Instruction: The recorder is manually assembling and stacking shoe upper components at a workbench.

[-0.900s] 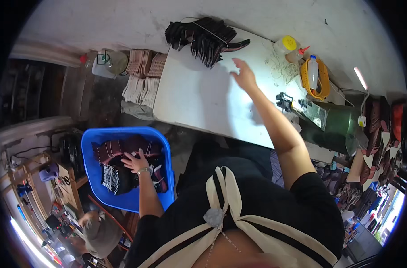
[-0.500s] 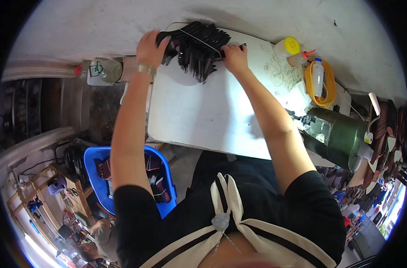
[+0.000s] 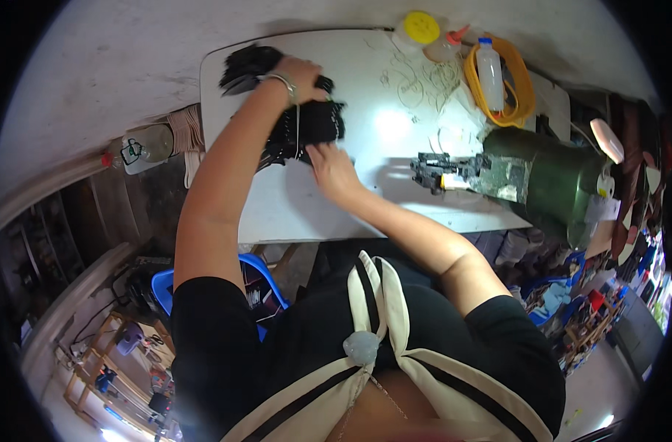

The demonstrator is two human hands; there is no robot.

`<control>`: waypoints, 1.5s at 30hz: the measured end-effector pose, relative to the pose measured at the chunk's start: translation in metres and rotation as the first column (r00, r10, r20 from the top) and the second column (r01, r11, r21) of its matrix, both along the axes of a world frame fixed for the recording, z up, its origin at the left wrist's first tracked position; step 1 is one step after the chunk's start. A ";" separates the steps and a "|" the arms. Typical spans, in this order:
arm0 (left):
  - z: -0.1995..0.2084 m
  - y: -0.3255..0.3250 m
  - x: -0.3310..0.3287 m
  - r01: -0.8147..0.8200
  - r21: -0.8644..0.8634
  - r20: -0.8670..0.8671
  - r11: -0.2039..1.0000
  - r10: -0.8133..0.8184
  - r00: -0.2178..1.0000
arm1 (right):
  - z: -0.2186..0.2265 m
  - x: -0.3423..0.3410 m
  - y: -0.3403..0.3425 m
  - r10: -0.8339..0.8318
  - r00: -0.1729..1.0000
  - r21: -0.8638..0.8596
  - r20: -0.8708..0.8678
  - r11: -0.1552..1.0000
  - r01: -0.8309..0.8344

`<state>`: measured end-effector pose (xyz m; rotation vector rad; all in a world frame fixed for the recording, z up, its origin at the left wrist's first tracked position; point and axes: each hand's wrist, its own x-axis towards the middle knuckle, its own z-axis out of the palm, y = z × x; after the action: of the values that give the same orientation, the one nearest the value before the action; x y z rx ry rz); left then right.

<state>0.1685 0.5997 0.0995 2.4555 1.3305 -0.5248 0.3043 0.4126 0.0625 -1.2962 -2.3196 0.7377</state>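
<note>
Black bundle (image 3: 317,124) near left edge of white tabletop (image 3: 362,74); open room rightward.

A white, flat-topped table (image 3: 299,210) spans the upper middle. A banded bundle of black, flat pieces (image 3: 317,121) lies upper left of centre; a yellow plastic basket (image 3: 526,87) sits upper right.

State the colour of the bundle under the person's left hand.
The bundle is mostly black, best seen in the head view.

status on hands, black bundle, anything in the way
Left fingers on black bundle. Right fingers at its near edge. Nothing seen blocking; black mechanism apart, to the right.
</note>
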 end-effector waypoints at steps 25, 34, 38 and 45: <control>-0.057 -0.290 -0.021 -0.875 -0.413 0.472 0.252 0.881 0.031 | 0.011 0.072 -0.070 0.387 0.921 -0.156 -0.043 0.908 -0.389; -0.096 -0.272 -0.036 -0.522 0.127 0.587 0.843 0.360 0.725 | 0.011 0.049 -0.160 0.388 0.728 -0.272 -0.565 0.745 -0.609; -0.080 -0.245 -0.058 -0.739 -0.412 0.690 0.532 0.712 0.127 | 0.096 0.048 -0.132 0.408 0.450 -0.141 -0.794 0.597 -0.790; -0.061 -0.205 -0.037 -0.835 -0.403 0.635 0.376 0.771 0.041 | -0.020 0.199 -0.091 -0.452 0.828 0.033 0.331 0.883 0.469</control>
<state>0.1315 0.3951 0.0387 1.1264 1.9407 0.8240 0.5035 0.3218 0.0429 -2.0391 -2.0833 0.4400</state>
